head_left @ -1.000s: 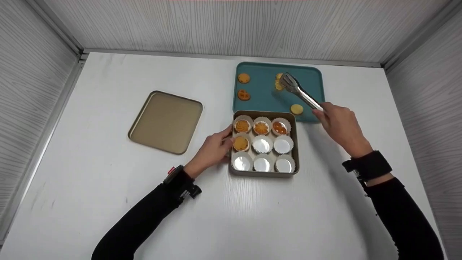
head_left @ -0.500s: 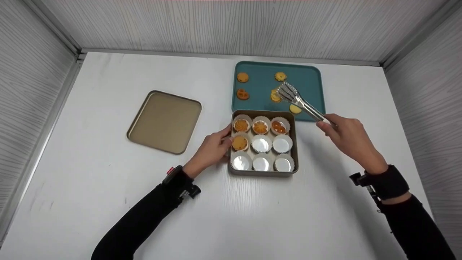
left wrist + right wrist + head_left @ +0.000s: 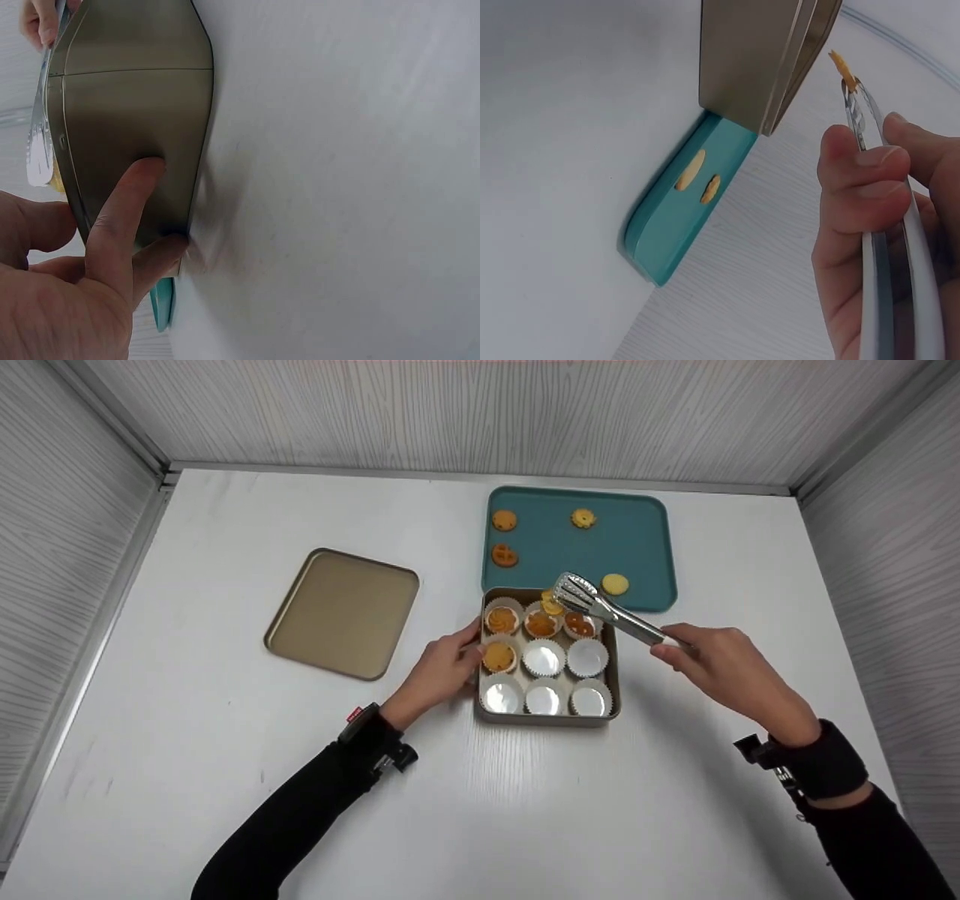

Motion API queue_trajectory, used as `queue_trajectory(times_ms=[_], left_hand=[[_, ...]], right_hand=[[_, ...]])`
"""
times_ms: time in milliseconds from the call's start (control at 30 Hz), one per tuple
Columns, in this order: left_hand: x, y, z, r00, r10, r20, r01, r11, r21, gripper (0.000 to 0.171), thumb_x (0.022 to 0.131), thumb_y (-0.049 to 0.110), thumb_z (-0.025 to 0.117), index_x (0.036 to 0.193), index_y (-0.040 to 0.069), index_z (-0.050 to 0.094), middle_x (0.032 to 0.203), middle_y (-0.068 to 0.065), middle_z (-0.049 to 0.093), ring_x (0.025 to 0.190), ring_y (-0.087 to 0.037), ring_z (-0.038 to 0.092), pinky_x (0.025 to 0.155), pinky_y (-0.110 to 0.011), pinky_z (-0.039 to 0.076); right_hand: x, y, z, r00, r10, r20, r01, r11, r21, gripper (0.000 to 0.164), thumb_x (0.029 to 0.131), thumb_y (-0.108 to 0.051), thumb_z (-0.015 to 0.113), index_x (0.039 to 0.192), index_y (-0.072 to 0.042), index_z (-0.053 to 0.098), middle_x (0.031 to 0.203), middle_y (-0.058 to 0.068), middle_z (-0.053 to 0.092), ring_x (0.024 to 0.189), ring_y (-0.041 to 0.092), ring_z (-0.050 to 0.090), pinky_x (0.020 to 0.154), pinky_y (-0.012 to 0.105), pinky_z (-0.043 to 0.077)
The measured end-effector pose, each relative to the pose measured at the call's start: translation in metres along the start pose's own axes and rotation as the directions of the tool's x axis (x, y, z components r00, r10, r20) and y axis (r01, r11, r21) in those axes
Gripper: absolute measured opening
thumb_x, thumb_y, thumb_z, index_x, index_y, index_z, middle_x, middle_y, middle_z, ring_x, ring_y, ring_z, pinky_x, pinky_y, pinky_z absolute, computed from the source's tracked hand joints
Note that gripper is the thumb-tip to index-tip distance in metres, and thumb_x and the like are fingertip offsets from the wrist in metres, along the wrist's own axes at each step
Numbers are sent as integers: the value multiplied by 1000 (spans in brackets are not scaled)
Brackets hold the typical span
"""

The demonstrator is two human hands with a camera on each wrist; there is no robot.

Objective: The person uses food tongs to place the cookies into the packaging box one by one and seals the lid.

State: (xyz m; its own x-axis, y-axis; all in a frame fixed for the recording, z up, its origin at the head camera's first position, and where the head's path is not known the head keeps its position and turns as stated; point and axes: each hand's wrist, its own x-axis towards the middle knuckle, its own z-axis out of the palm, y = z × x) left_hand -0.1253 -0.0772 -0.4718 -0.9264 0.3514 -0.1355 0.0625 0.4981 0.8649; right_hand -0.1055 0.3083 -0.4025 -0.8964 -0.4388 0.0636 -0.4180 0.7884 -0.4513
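My right hand (image 3: 731, 667) holds metal tongs (image 3: 622, 621) by the handles. Their tips pinch a yellow cookie (image 3: 552, 602), raised above the back row of the tin box (image 3: 547, 721); the right wrist view shows this cookie (image 3: 843, 69) edge-on. White paper cups line the box. Cookies lie in the back three cups and the left middle cup (image 3: 499, 655); the other cups hold none. At the box's left side, my left hand (image 3: 444, 669) grips the wall, thumb over the rim and fingers against the outside, as the left wrist view shows.
Behind the box lies a teal tray (image 3: 630, 547) with a round cookie (image 3: 505, 520), a pretzel-shaped cookie (image 3: 505, 556), a flower-shaped cookie (image 3: 583, 518) and a pale round cookie (image 3: 615, 584). A gold-coloured lid (image 3: 343, 615) rests on the white table to the left.
The tongs have picked up a yellow cookie from the middle of the teal tray and brought it toward me, over the box's back row. The left hand and box have stayed put.
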Motion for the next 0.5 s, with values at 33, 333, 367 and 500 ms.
queue_trajectory(times_ms=[33,333,367,500], left_hand=[[0,0,0,1000,-2,1,2,1000,-1,55,108,17,49,160,4,35,152,-18,51,125,-27,60,107,-42,47],[1,-1,1,1000,-6,5,6,1000,-2,55,108,17,49,160,3,34,154,-18,49,132,-24,55,109,-41,45],[1,-1,1,1000,-5,4,5,1000,-1,55,108,17,49,159,3,34,154,-18,49,133,-25,55,109,-41,45],[2,-2,1,1000,4,3,-4,1000,3,55,109,17,49,159,3,35,154,-18,49,135,-27,54,110,-42,45]], right_hand=[[-1,-1,0,1000,-6,11,6,1000,-6,18,104,-27,65,103,-10,71,67,-8,55,56,8,42,50,26,34],[-9,-7,-2,992,8,126,-7,1000,-10,20,103,-29,67,102,-10,72,62,-11,44,58,8,42,52,25,36],[-9,-8,-2,990,10,138,-9,1000,-10,20,102,-29,68,102,-9,72,62,-11,43,58,8,42,52,25,36],[-10,-11,-2,984,6,180,-3,1000,-20,23,102,-29,69,107,-7,74,63,-11,46,59,8,43,53,25,37]])
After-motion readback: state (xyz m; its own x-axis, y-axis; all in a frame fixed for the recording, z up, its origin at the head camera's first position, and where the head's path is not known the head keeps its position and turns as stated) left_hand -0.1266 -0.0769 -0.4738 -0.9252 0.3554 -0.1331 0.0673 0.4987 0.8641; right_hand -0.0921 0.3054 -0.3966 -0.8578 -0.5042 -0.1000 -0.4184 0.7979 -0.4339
